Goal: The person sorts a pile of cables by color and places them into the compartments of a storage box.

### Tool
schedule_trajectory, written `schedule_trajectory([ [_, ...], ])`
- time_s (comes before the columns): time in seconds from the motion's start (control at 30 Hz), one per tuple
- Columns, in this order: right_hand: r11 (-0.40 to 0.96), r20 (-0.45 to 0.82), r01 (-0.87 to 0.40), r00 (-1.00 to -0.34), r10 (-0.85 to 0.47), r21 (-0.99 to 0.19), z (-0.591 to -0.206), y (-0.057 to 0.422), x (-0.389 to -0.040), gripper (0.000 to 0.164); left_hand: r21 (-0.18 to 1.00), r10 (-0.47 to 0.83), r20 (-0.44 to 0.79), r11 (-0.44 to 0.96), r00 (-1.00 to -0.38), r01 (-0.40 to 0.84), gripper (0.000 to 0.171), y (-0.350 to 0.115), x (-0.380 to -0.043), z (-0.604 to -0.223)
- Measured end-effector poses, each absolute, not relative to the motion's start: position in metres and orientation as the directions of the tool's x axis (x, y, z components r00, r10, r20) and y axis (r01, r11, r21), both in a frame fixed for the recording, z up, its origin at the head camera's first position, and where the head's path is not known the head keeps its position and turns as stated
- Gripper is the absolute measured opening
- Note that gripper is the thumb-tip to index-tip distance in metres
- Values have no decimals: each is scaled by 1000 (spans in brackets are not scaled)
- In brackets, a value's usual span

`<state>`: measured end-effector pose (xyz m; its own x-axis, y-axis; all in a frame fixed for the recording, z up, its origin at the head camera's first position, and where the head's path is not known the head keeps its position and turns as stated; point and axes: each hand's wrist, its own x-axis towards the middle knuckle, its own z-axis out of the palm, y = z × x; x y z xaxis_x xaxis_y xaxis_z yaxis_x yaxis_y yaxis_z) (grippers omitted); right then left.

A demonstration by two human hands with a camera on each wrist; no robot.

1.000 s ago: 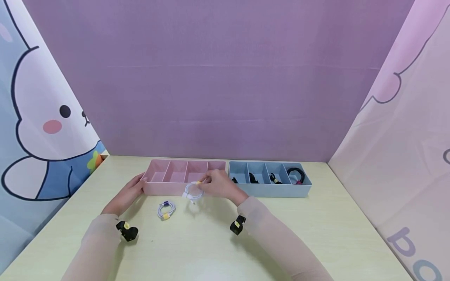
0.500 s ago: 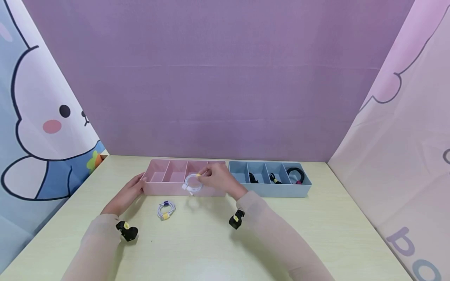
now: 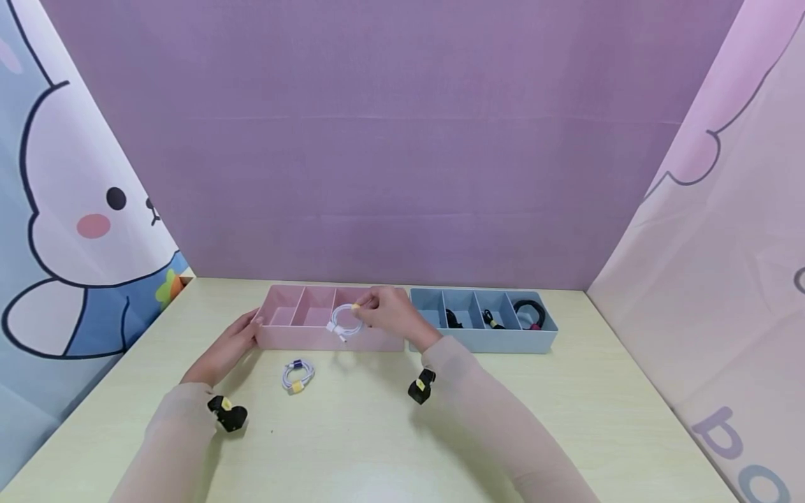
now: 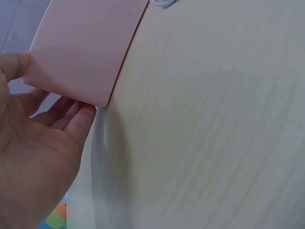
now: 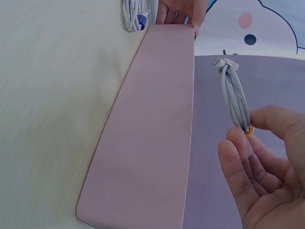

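Note:
My left hand (image 3: 228, 348) holds the left end of a pink divided storage box (image 3: 295, 340), thumb at its upper edge and fingertips against the end wall. Between thumb and fingertips, my right hand (image 3: 396, 318) pinches a coiled white charging cable (image 5: 233, 95) by its yellow tie. The coil hangs in the air in front of the pink box's right half, and a metal plug shows at its free end in the right wrist view. A second coiled white cable (image 3: 298, 387), with a blue band and a yellow one, lies on the table before the box.
To the right stands a blue divided box (image 3: 490, 341) with black cables (image 3: 529, 313) in some compartments. The pale wooden table (image 3: 339, 447) extends toward me. A purple backdrop (image 3: 390, 140) rises behind the boxes, with printed cloths at both sides.
My right hand has risen a little with the coiled charging cable, from low beside the pink box's front to nearer its rim. The left hand and both boxes have stayed put.

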<state>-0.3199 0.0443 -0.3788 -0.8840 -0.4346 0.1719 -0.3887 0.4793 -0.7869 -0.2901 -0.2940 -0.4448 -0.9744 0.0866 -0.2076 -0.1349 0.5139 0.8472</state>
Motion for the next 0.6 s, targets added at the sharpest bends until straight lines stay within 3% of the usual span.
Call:
schedule_trajectory([
  [0.6, 551, 167, -367, -910, -379, -749, -368, 44, -330, 21, 846, 95, -206, 517, -974, -128, 87, -295, -290, -446],
])
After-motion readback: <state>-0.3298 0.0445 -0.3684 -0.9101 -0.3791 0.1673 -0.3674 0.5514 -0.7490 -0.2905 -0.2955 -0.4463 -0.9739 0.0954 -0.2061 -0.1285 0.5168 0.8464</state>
